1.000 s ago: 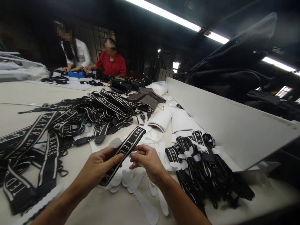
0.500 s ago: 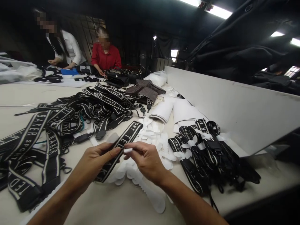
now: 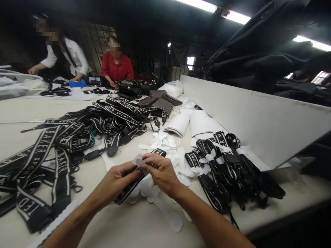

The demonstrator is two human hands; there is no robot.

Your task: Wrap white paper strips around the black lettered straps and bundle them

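Note:
My left hand is closed around a folded black webbing strap with white lettering and pale edge stripes. Pinched in my right hand is a white paper tie, its rounded end standing up above the strap between both hands. The far loop of the strap shows just beyond my right fingers. Beneath my hands lie several loose white ties with toothed edges. How far the tie wraps around the strap is hidden by my fingers.
Loose lettered straps are heaped at the left. Bundled straps with white ties lie at the right, beside a white upright panel. Rolled white sheets and brown bags sit farther back. Two people work across the table.
My right hand has brought the tie up over the strap, and its rounded end now sticks up. The strap has turned and shows less lettering. One co-worker's arm has moved outward left.

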